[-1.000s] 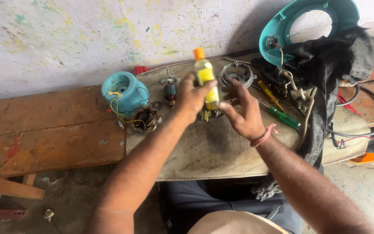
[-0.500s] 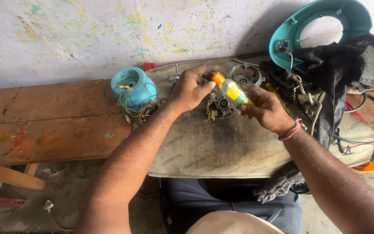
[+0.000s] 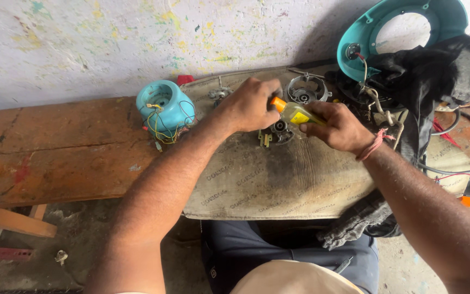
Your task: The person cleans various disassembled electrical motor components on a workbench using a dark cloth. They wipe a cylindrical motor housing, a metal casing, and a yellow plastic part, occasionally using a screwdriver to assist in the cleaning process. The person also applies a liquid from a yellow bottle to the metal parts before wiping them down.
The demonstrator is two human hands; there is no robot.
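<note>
Two hands, left (image 3: 248,106) and right (image 3: 339,126), grip small yellow bottle (image 3: 295,113) (orange cap).

One head-worn camera looks steeply down, close over the wooden bench (image 3: 55,158).

On your wooden bench (image 3: 55,158) sits a teal motor housing (image 3: 165,109) with loose wires. A teal ring cover (image 3: 409,22) and black cloth (image 3: 431,76) lie to your right.

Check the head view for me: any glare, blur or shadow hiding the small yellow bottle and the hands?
Head view: soft, even daylight, no glare; the yellow bottle is sharp between left hand and right hand; only shallow shadow under the hands darkens the small metal part; picture edges bend slightly.
</note>
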